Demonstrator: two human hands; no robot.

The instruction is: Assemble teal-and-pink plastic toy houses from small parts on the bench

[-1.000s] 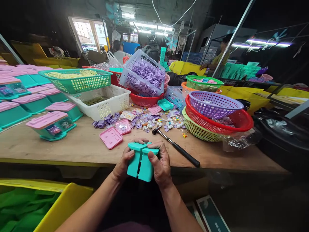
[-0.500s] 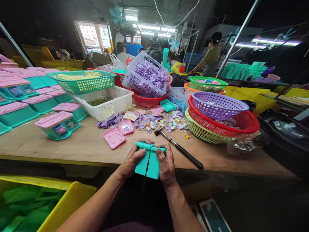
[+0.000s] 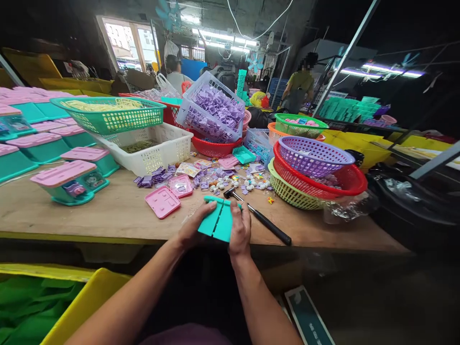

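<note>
Between my hands is a turquoise hinged plastic case (image 3: 223, 225), tilted over the table's front edge, with a dark slotted seam down its middle. My left hand (image 3: 194, 221) grips its left side, thumb on the face near the upper edge. My right hand (image 3: 240, 229) is closed on the right side, thumb also on top; the other fingers are partly hidden. Just beyond lies a hammer (image 3: 269, 222) with a black handle. Left of the case, a pink moulded plate (image 3: 162, 202) lies flat, beside a pink tray (image 3: 181, 186) with a clear packet in it.
Purple clips (image 3: 156, 176) and small white figures lie scattered mid-table. A purple basket (image 3: 312, 155) is stacked in a red one at right. Pink-lidded turquoise boxes (image 3: 68, 179) stand at left, near a white crate (image 3: 147, 160). A person (image 3: 300, 86) stands in the background.
The case has turned slightly and tilted within my hands, both still holding it. My view has shifted a little, moving the scene left. The person behind has turned.
</note>
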